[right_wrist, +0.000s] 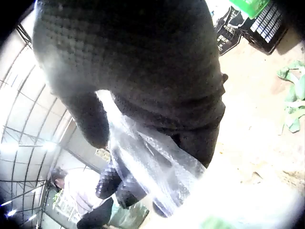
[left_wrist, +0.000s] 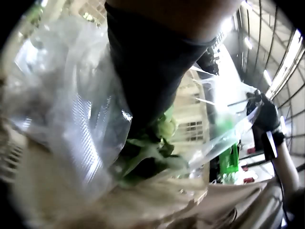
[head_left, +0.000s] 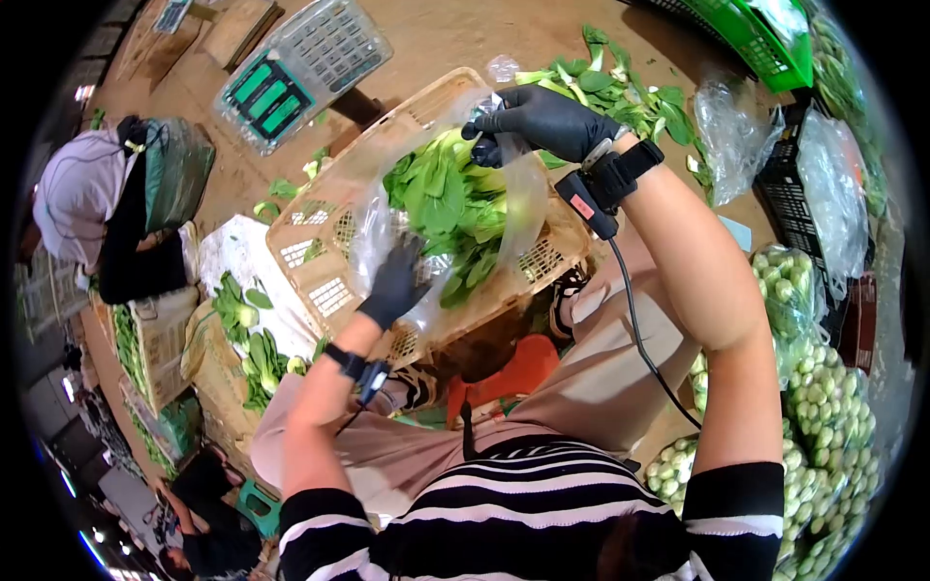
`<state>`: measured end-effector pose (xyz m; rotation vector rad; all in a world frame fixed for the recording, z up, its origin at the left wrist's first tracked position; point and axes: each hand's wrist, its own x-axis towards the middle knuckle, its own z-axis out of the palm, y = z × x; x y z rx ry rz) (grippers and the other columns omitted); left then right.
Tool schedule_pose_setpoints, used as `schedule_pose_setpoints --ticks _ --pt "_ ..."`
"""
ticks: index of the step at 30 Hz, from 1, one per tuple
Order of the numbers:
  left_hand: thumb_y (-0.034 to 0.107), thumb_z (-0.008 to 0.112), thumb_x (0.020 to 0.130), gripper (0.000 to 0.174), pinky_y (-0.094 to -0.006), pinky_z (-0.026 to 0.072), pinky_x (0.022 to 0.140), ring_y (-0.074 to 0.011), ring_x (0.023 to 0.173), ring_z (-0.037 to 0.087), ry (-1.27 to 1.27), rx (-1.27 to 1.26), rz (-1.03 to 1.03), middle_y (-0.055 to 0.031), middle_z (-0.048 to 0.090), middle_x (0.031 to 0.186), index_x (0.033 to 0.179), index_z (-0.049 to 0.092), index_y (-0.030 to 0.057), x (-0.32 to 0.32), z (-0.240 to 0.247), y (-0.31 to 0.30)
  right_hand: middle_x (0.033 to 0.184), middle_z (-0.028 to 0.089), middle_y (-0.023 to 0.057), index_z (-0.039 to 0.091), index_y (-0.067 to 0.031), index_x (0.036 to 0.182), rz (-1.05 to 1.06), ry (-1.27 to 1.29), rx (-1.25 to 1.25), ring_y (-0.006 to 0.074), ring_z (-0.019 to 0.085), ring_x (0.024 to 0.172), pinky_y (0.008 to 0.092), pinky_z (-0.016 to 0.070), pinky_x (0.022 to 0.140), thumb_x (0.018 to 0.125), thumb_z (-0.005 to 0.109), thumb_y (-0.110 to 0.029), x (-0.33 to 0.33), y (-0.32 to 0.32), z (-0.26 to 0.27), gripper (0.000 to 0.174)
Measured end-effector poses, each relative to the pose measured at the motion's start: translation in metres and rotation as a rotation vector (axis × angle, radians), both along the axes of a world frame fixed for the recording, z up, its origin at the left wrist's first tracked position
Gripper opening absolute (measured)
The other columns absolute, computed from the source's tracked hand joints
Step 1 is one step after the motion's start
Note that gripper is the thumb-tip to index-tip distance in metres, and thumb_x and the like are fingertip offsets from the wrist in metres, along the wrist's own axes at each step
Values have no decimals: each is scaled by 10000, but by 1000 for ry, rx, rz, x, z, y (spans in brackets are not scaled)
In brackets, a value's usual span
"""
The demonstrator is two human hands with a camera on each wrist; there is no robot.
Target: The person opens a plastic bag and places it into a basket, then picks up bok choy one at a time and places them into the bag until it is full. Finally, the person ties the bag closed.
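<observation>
My right hand [head_left: 552,123], in a black glove, grips the rim of a clear plastic bag [head_left: 526,194] at its upper edge. In the right wrist view the bag film [right_wrist: 147,157] runs down from between the thumb and fingers. Leafy green bok choy [head_left: 441,198] fills the bag's mouth, which sits over a tan plastic crate [head_left: 315,257]. My gloved left hand [head_left: 392,288] reaches in at the bag's lower left side, thumb apart from the fingers, against the greens. From the left wrist view its fingertips are hidden among leaves [left_wrist: 150,160] and film.
A scale [head_left: 305,73] stands beyond the crate. Loose bok choy [head_left: 630,97] lies on the floor at right, near a black crate [head_left: 790,194]. Filled bags [head_left: 823,407] of pale green vegetables sit at my right. Another person [head_left: 107,194] is at left.
</observation>
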<state>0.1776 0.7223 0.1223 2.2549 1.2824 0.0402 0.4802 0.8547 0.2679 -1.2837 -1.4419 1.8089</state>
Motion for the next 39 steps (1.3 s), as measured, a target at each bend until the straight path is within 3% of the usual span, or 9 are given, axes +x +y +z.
schedule_pose_setpoints --ticks 3,6,11,19,22,24,26,28,39 --pt "376 588 671 591 -443 326 921 -319 1167 355 581 -103 -365 -147 375 1268 1212 439 190 -146 -38 -8 743 617 73 599 2 861 84 55 -90 132 598 657 245 482 616 769 576 -190 -2 -1 2 214" --pt "438 719 524 669 -380 422 772 -282 857 565 1116 -88 -76 -87 598 945 1097 526 152 -140 15 -2 758 623 74 630 -26 836 175 -232 168 142 603 618 260 492 608 784 516 -216 -8 -3 7 228" --pt "338 680 634 677 -380 414 830 -327 971 518 488 -256 -76 -171 526 1098 1214 421 104 -72 110 -22 809 619 57 598 -26 956 259 -202 109 117 588 716 214 457 647 805 533 -270 -23 -8 3 294" --pt "146 546 816 429 -281 424 818 -156 916 545 -691 280 1111 -109 571 1018 1196 414 -4 -182 269 -239 1107 522 205 471 0 1151 138 -676 974 270 506 1041 336 386 870 788 581 -243 -44 -32 20 450" --pt "134 524 821 355 -282 433 774 -167 857 558 -745 478 1536 -102 577 971 1122 459 -43 -261 181 -361 1144 511 170 442 22 1175 145 -465 919 234 485 1070 316 369 894 822 546 -183 -82 -80 45 422" --pt "274 555 779 322 -302 443 664 -198 740 576 43 261 1839 -111 604 792 908 570 -21 -284 68 -439 1118 523 145 411 33 1195 150 -62 694 217 514 1005 308 377 886 846 510 -178 -126 -136 61 420" --pt "323 543 766 327 -287 440 569 -165 606 577 -582 131 1896 -61 601 656 850 582 10 -252 -36 -472 1096 520 142 378 23 1220 106 177 231 217 529 946 323 400 862 861 483 -214 -147 -187 44 443" --pt "230 540 792 289 -251 458 545 -141 612 574 -1208 -155 1993 -82 612 779 957 561 -6 -203 -62 -444 1063 531 148 366 6 1226 49 424 -88 224 535 915 339 426 824 861 475 -264 -169 -236 -5 467" --pt "306 665 634 569 -404 416 774 -327 906 506 252 662 1392 -189 512 1034 1065 473 -12 -361 -73 -221 881 619 134 538 28 1020 493 -275 244 199 598 820 292 456 734 819 532 -126 -266 -268 -68 253"
